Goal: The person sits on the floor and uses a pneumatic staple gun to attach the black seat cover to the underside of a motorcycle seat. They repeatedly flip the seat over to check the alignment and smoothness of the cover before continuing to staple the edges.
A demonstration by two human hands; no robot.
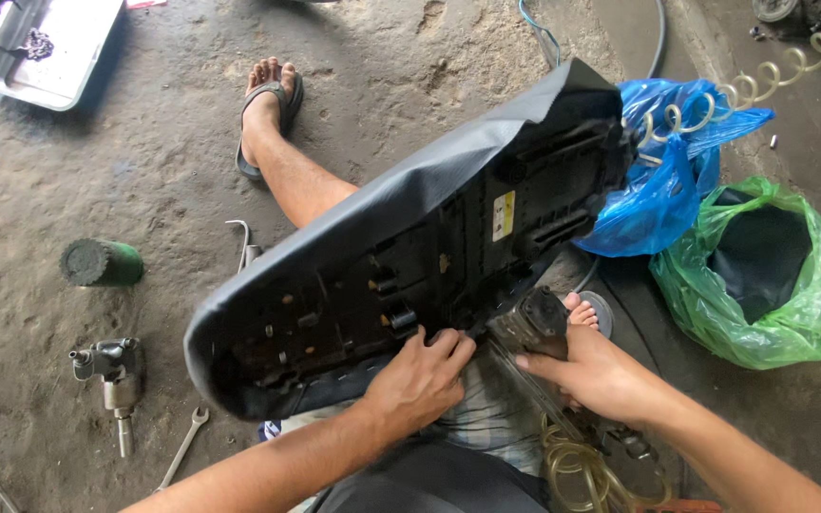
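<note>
A black motorcycle seat (410,247) lies upside down across my lap, its plastic underside with ribs and a yellow sticker facing up, its dark cover wrapped over the edge. My left hand (420,380) presses on the seat's near edge, fingers on the cover. My right hand (596,375) grips a dark pneumatic staple gun (532,323) whose nose rests against the same edge, just right of my left hand. A yellowish air hose (582,470) trails from the gun.
A blue plastic bag (667,180) and a green bag (762,275) holding something dark lie at the right. A coiled hose (762,71) runs above them. On the left floor are a green cylinder (102,263), an air tool (116,375), a wrench (182,446) and a metal tray (49,47).
</note>
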